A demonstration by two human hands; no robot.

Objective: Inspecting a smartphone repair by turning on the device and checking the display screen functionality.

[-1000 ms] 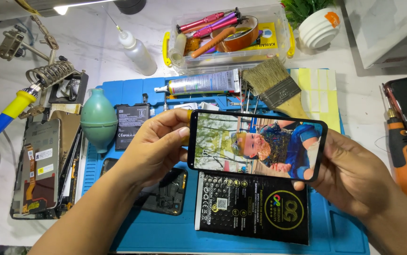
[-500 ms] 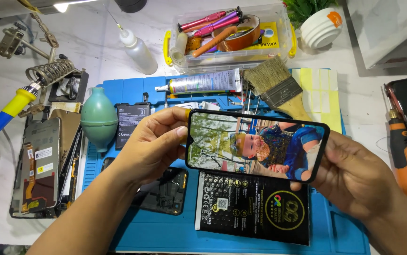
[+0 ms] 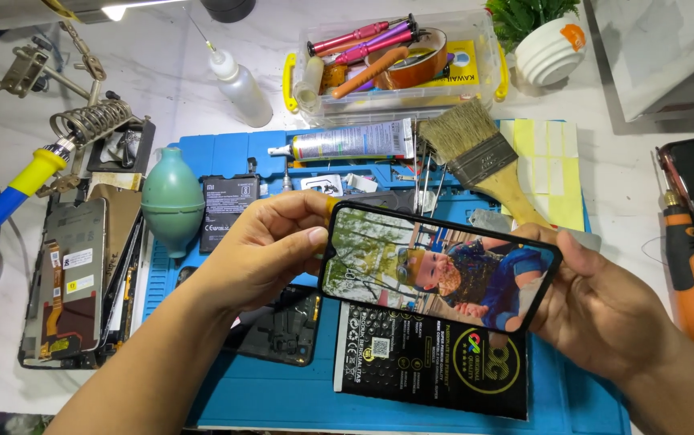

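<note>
Both my hands hold a black phone screen panel (image 3: 439, 270) level above the blue work mat (image 3: 282, 399); its glass mirrors a picture. My left hand (image 3: 270, 246) pinches the panel's left end, thumb on top. My right hand (image 3: 604, 310) cups the right end from below. Under the panel lie a black printed packet (image 3: 427, 366) and an opened phone body (image 3: 278, 330), partly hidden by my left forearm.
A teal rubber blower (image 3: 172, 200), a phone battery (image 3: 226, 201), a glue tube (image 3: 351, 142) and a paintbrush (image 3: 484, 161) lie at the mat's back. A clear tool tray (image 3: 399, 60) stands behind. Old screens (image 3: 73, 282) stack at left; an orange tool (image 3: 693, 274) lies at right.
The panel has shifted very slightly and tilted a little between my hands; both grips are the same.
</note>
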